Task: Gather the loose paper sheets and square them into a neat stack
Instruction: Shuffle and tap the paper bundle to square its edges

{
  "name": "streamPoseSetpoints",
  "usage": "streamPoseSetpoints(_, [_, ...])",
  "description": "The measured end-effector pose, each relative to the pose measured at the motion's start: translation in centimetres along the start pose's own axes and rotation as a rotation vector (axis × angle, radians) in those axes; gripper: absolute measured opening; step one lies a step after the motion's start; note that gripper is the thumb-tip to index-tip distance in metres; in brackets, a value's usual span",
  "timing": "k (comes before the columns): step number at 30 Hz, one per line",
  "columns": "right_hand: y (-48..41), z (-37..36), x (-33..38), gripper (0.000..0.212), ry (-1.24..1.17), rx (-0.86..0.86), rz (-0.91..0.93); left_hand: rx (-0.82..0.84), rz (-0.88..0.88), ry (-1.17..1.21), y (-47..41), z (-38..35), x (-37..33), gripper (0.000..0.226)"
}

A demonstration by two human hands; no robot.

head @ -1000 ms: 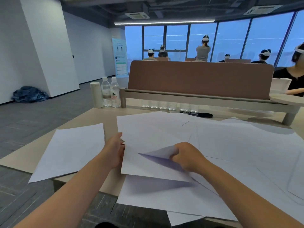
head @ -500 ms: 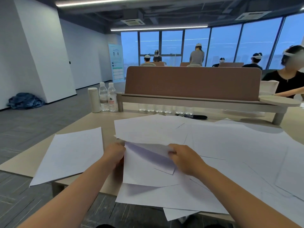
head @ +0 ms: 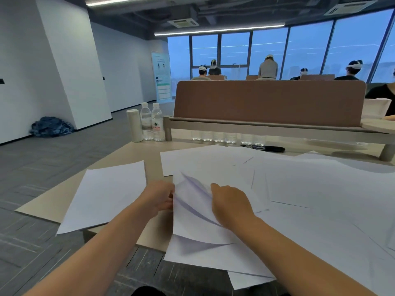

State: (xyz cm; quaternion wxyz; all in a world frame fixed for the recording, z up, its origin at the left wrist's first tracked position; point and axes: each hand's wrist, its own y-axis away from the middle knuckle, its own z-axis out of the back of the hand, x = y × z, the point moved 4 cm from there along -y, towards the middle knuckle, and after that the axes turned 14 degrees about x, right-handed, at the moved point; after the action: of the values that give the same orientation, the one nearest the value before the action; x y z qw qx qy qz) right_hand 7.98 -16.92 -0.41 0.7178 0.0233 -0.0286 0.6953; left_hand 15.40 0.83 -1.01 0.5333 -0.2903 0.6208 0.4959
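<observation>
Several loose white paper sheets (head: 299, 184) lie overlapping across the beige table (head: 51, 201). A small bundle of sheets (head: 192, 216) is lifted and bowed between my hands near the front edge. My left hand (head: 159, 197) pinches the bundle's left edge. My right hand (head: 229, 201) grips its right side with curled fingers, the fingertips hidden under the paper. One separate sheet (head: 106, 195) lies flat to the left, overhanging the table's corner.
A white cylinder (head: 134, 125) and two water bottles (head: 152, 121) stand at the back left. A brown divider panel (head: 269, 101) runs across the back, with small glasses (head: 226, 137) and a black marker (head: 271, 148) beneath it. People sit beyond it.
Both hands have drawn the lifted sheets together and raised them more upright. The right hand moved up and left toward the left hand. The head camera dipped slightly.
</observation>
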Motion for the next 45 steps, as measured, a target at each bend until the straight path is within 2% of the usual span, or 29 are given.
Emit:
streamPoseSetpoints(3, [0.0, 0.2, 1.1, 0.034, -0.06, -0.028, 0.05, 0.078, -0.006, 0.133, 0.8, -0.1, -0.1, 0.016])
streamPoseSetpoints(6, [0.8, 0.3, 2.2, 0.033, -0.134, -0.013, 0.112, 0.115, 0.023, 0.161, 1.4, -0.1, 0.2, 0.026])
streamPoseSetpoints(9, [1.8, 0.2, 3.1, 0.031, -0.135, 0.045, 0.171, 0.193, 0.036, 0.215, 1.8, -0.3, 0.4, 0.017])
streamPoseSetpoints(11, [2.3, 0.0, 3.5, 0.032, -0.131, 0.087, 0.221, 0.2, 0.057, 0.204, 1.8, -0.5, 0.3, 0.025])
streamPoseSetpoints(12, [2.6, -0.2, 3.7, 0.038, -0.144, 0.111, 0.254, 0.181, 0.059, 0.183, 1.7, -0.7, 0.3, 0.03])
streamPoseSetpoints(15, [3.4, -0.3, 3.5, 0.064, -0.31, 0.217, 0.286, 0.069, 0.068, 0.015, 1.0, -1.2, 0.6, 0.022])
streamPoseSetpoints(17, [3.6, 0.2, 2.6, 0.074, -0.368, 0.213, 0.248, -0.003, 0.109, -0.101, 0.5, -0.9, 1.0, 0.017])
streamPoseSetpoints(20, [3.2, 0.6, -0.4, 0.072, -0.238, 0.111, 0.055, -0.014, 0.122, -0.201, 0.0, -0.9, 1.2, 0.008])
streamPoseSetpoints(23, [3.0, -0.4, -3.5, 0.072, -0.078, 0.184, -0.174, -0.024, 0.102, -0.242, 0.3, -1.1, 1.0, 0.018])
streamPoseSetpoints(26, [3.2, -1.4, -5.2, 0.075, -0.058, 0.283, -0.276, -0.023, 0.083, -0.306, 0.3, -0.7, 0.7, 0.021])
streamPoseSetpoints(28, [3.5, -2.0, -5.4, 0.077, -0.11, 0.343, -0.294, -0.037, 0.077, -0.375, 0.6, -0.5, 0.5, 0.021])
streamPoseSetpoints(31, [4.1, -2.0, -4.8, 0.074, -0.103, 0.334, -0.262, -0.071, 0.094, -0.415, 1.3, -0.6, 0.3, 0.024])
streamPoseSetpoints(33, [4.5, -1.7, -4.1, 0.072, -0.073, 0.315, -0.229, -0.068, 0.105, -0.359, 1.8, -0.8, 0.4, 0.024])
streamPoseSetpoints(36, [4.9, -1.5, -3.4, 0.067, -0.046, 0.313, -0.197, -0.027, 0.087, -0.167, 2.3, -1.2, 0.5, 0.006])
streamPoseSetpoints(40, [5.1, -1.5, -3.7, 0.062, -0.047, 0.294, -0.197, 0.012, 0.089, -0.032, 2.4, -1.6, 0.2, 0.015])
streamPoseSetpoints(45, [5.2, -1.6, -4.3, 0.056, -0.08, 0.246, -0.166, -0.032, 0.113, -0.164, 2.3, -2.0, -0.4, 0.024])
